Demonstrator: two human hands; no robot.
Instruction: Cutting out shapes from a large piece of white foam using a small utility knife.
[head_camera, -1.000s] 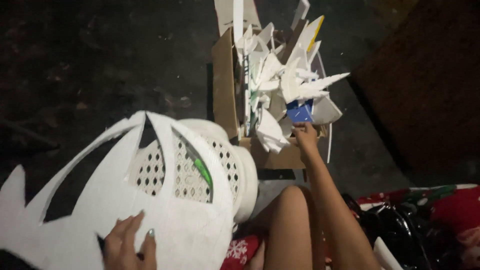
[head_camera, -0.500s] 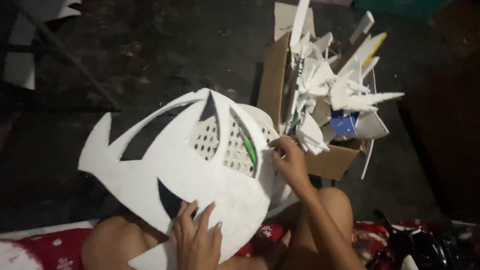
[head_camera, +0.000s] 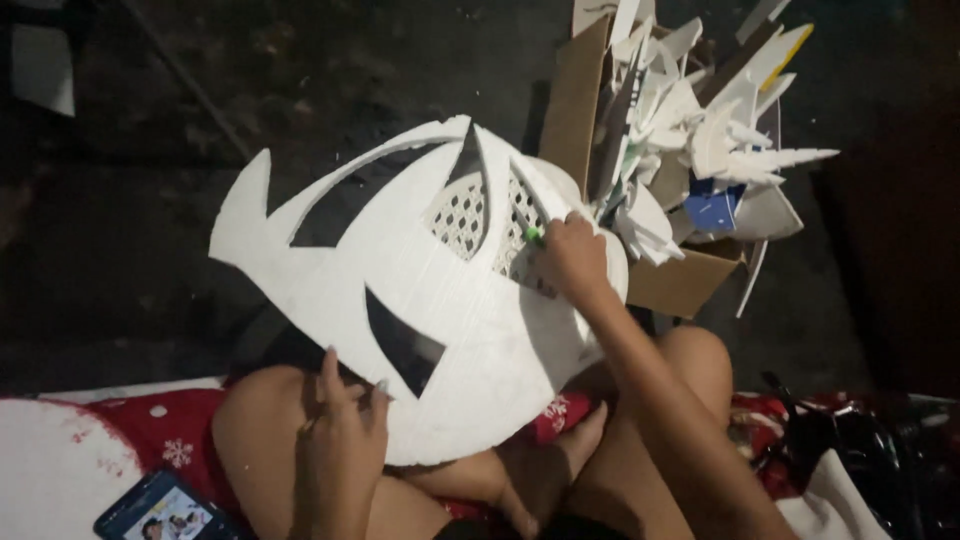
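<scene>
The foam sheet (head_camera: 400, 300) lies across the lap, long axis running left to right. The right hand (head_camera: 572, 258), grip closed on a green cutter (head_camera: 533, 235), works its upper right edge, just left of the scrap box (head_camera: 680, 285); the left hand (head_camera: 340, 440) pinches its near edge.

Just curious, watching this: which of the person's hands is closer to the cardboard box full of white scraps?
Right. The right hand rests on the foam board just beside the cardboard box; the left hand holds the board's near edge, far from it.
</scene>
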